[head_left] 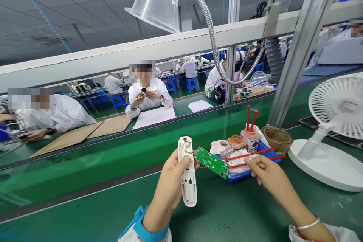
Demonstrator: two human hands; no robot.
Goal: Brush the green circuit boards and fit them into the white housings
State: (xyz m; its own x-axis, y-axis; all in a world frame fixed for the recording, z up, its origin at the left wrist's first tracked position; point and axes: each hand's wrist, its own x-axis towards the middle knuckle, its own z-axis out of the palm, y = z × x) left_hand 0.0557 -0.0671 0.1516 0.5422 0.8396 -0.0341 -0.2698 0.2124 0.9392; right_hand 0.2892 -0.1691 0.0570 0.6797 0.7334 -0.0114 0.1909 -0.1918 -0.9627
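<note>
Left hand (167, 185) gripping white shell (188, 191), green circuit board (212, 162) beside open right hand (266, 176)

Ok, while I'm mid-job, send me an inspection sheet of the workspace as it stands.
surface: green bench top, a few small marks in front of the hands.
job's things: white plastic housing; green circuit board beside it.
clutter: blue tray with tape rolls, a labelled jar and red-handled sticks; woven bowl next to it.
hands: left hand grips the housing; right hand is beside the board's end, grip unclear.
cables: thin red wires run between housing and board.
surroundings: white desk fan, flexible metal extraction hood, co-workers in white coats beyond the bench.
</note>
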